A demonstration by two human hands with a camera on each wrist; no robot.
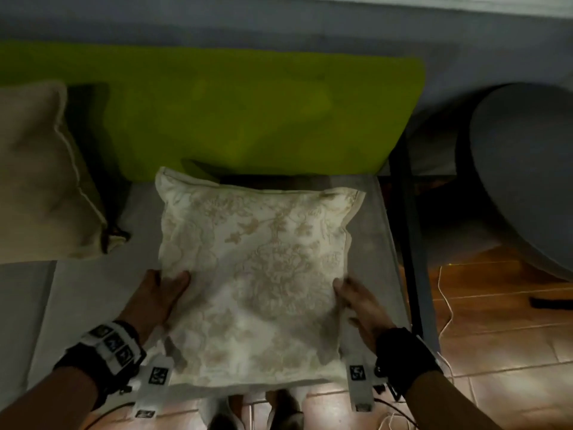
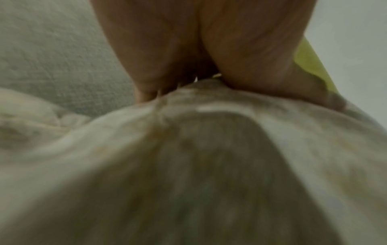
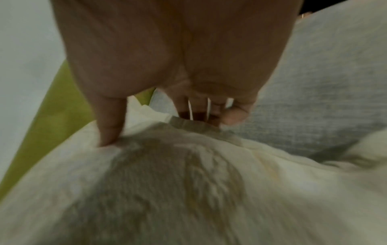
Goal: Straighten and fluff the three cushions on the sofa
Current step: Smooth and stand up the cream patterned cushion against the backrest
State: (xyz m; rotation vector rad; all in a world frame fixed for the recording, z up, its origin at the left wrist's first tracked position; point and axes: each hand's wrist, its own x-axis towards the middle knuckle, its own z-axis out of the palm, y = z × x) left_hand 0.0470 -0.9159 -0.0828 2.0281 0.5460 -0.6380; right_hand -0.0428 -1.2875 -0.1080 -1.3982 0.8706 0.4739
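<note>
A cream cushion (image 1: 257, 274) with a beige floral pattern lies flat over the front of the grey sofa seat (image 1: 373, 231), its near edge past the seat front. My left hand (image 1: 167, 288) grips its left side and my right hand (image 1: 352, 294) grips its right side. In the wrist views each thumb (image 3: 108, 126) presses on top of the cushion (image 2: 209, 165) while the fingers (image 3: 234, 116) curl under its edge. A plain beige cushion (image 1: 40, 175) leans at the far left. A long lime-green cushion (image 1: 248, 113) stands along the backrest.
A dark metal frame (image 1: 409, 243) bounds the sofa's right end. Beyond it sits a round grey pouf (image 1: 527, 175) on a wooden floor (image 1: 496, 321), with a thin cable (image 1: 446, 305) trailing beside it. My feet (image 1: 257, 408) show below the cushion.
</note>
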